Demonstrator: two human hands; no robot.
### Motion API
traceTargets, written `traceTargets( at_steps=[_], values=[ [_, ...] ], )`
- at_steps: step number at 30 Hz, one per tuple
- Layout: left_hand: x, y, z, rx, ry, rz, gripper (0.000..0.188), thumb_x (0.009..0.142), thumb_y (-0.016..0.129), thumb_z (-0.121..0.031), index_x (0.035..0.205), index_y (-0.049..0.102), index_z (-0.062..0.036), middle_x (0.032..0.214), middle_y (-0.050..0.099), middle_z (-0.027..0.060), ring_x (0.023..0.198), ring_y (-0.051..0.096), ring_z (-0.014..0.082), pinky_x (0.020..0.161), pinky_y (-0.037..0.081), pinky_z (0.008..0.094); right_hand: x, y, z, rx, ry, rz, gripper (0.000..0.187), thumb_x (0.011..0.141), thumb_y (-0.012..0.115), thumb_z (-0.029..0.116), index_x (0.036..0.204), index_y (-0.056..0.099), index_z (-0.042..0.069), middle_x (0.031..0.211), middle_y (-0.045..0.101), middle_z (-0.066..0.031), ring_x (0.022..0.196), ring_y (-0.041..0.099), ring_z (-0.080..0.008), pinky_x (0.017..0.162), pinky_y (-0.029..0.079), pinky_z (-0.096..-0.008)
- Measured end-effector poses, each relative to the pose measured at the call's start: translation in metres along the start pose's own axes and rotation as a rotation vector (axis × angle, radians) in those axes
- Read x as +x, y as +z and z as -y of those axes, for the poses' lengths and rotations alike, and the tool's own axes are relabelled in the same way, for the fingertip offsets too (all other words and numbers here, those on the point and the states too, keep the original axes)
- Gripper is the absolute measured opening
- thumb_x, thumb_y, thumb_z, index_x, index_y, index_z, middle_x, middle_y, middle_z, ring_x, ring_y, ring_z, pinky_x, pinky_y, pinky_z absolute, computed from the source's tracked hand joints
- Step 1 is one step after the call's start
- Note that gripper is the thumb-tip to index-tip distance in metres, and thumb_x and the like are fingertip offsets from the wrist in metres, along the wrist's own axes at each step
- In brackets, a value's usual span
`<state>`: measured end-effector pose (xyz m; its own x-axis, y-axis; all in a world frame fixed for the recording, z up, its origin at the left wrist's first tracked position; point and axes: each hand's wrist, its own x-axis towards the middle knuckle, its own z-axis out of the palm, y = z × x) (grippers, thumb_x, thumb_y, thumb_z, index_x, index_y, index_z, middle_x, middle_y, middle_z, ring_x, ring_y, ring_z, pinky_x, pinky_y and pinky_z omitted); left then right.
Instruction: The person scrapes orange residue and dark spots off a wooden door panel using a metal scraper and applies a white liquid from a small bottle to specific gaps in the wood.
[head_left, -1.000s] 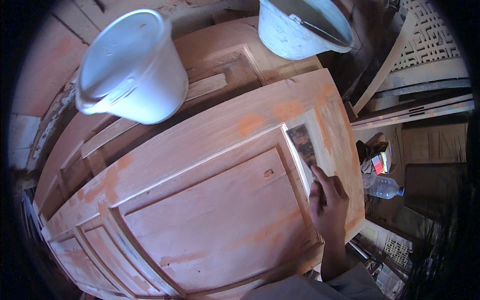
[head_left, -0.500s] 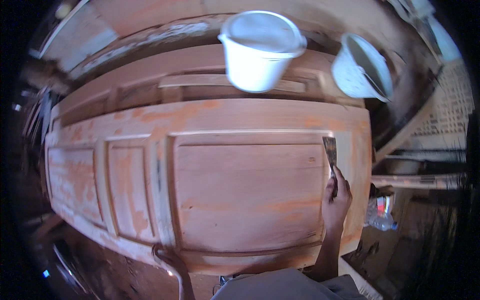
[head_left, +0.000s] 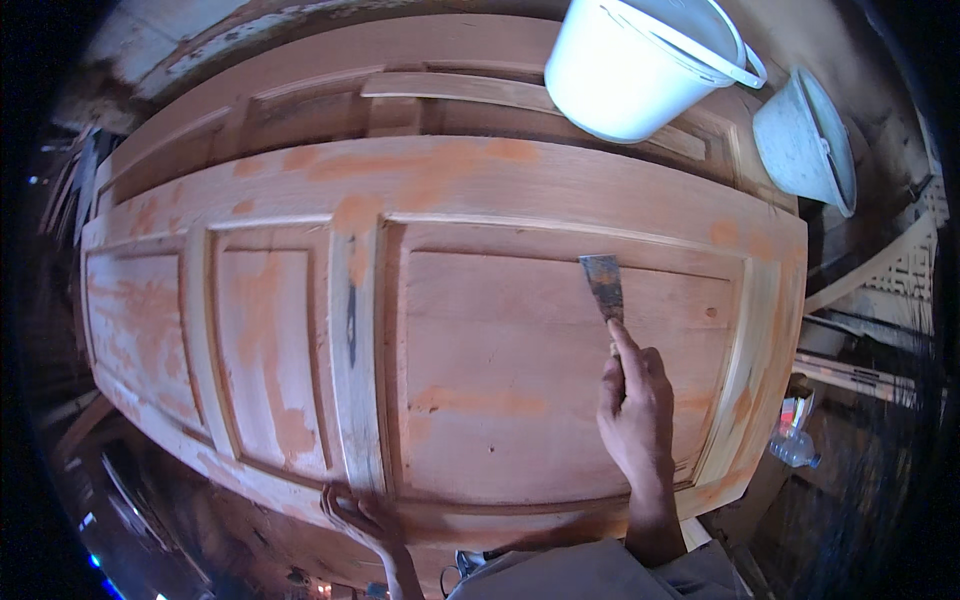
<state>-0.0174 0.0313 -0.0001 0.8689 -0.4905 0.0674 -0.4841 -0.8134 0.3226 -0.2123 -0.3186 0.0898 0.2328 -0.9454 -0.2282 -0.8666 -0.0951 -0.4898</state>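
My right hand (head_left: 640, 410) is closed round the handle of a putty knife (head_left: 602, 285). The knife's stained, dark metal blade points away from me, over the upper edge of the large recessed panel (head_left: 540, 350) of a wooden door (head_left: 440, 190). Whether the blade touches the wood I cannot tell. My left hand (head_left: 360, 515) rests at the door's near edge, below the upright between the panels, with its fingers apart and nothing held. Orange-brown filler patches (head_left: 480, 400) mark the door's panels and frame.
Behind lies another panelled door (head_left: 300, 60) with a loose wooden strip (head_left: 470, 90) on it. A white bucket (head_left: 640, 75) and a greyish bucket (head_left: 800, 140) stand at the far right. Beyond the door's right end is a plastic bottle (head_left: 793, 448).
My right hand has carried the putty knife leftward from the large panel's far right corner along its upper edge. My left hand stays at the near edge. The whole view has shifted.
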Motion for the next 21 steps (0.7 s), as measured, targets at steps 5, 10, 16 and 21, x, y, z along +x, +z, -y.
traceTargets(
  at_steps=[5,10,16,21],
  values=[
    [-0.005,0.002,0.005,0.066,0.081,0.045,0.053,0.106,0.036,-0.034,0.143,0.034,0.0043,0.139,0.045,0.0266,0.13,0.042,0.0439,0.11,0.03,0.059,0.025,0.019,0.005,-0.009,0.015,-0.048,0.045,0.093,0.056,-0.002,0.137,0.055,0.008,0.09,0.059,-0.0141,0.075,0.062,-0.0263,0.066,0.051,-0.0379],
    [0.003,-0.003,-0.002,0.067,0.136,0.039,0.051,0.106,0.034,-0.031,0.144,0.033,0.0044,0.141,0.043,0.027,0.132,0.04,0.0439,0.11,0.029,0.0594,0.006,0.0,0.024,0.023,-0.033,-0.174,0.045,0.096,0.056,0.006,0.14,0.05,0.008,0.091,0.058,-0.0162,0.08,0.063,-0.0325,0.065,0.052,-0.0451],
    [0.008,-0.005,0.001,0.118,0.092,0.081,0.052,0.105,0.037,-0.036,0.134,0.045,0.0063,0.138,0.046,0.0256,0.132,0.04,0.0437,0.111,0.028,0.0584,0.01,0.041,0.04,-0.042,-0.016,0.043,0.054,0.095,0.056,0.007,0.146,0.041,0.007,0.092,0.055,-0.0174,0.074,0.063,-0.0337,0.057,0.054,-0.0457],
    [0.003,-0.006,0.011,0.077,0.045,0.079,0.056,0.103,0.039,-0.042,0.134,0.047,0.0036,0.137,0.047,0.025,0.13,0.042,0.0435,0.11,0.028,0.0586,0.0,0.035,0.08,0.095,-0.037,0.056,0.053,0.092,0.054,-0.004,0.143,0.048,0.008,0.089,0.056,-0.0165,0.076,0.062,-0.0293,0.065,0.052,-0.0398]
  ],
)
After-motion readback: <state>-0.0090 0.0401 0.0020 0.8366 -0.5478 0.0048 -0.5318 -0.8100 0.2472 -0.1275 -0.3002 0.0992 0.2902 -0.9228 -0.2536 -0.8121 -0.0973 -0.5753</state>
